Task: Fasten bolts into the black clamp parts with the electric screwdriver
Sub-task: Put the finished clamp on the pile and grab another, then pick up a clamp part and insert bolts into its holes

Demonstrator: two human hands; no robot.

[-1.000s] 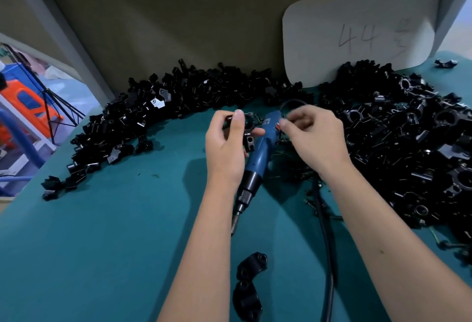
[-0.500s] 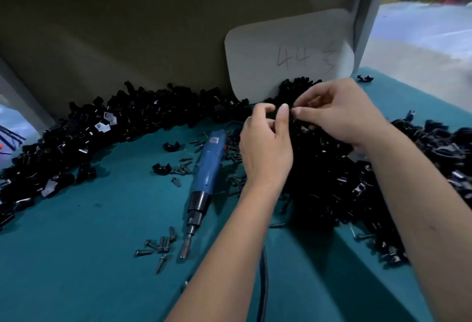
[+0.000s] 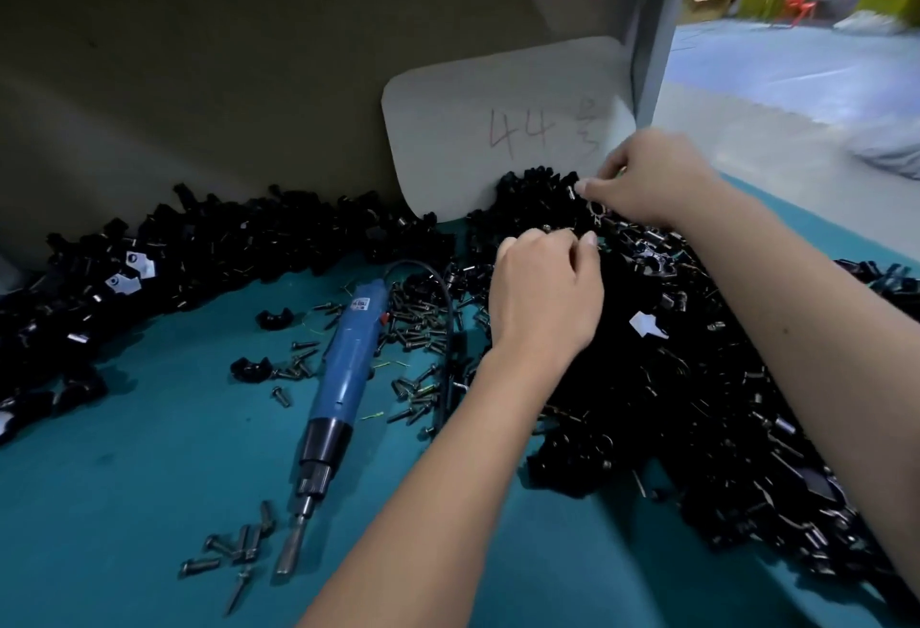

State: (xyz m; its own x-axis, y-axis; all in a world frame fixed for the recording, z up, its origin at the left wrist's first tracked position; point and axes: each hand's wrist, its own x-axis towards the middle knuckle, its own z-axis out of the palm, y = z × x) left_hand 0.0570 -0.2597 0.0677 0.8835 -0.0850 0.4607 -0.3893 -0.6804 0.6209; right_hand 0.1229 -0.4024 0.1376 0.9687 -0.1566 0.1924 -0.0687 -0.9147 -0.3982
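Teal mat [image 3: 124, 503]: screwdriver [image 3: 343, 378], bolts [image 3: 418, 323]; blue floor [image 3: 776, 59] beyond.

A blue electric screwdriver [image 3: 348, 368] lies on the teal table mat [image 3: 124, 503], tip toward the person, left of the left hand [image 3: 545, 298]. Loose dark metal bolts [image 3: 234, 548] lie beside its tip, more [image 3: 418, 323] between its body and the left forearm. A long heap of black clamp parts [image 3: 199, 254] runs behind it along the wall; a larger heap [image 3: 697, 403] fills the right, under both hands. A white rounded card [image 3: 498, 129] stands behind the right hand [image 3: 652, 179].
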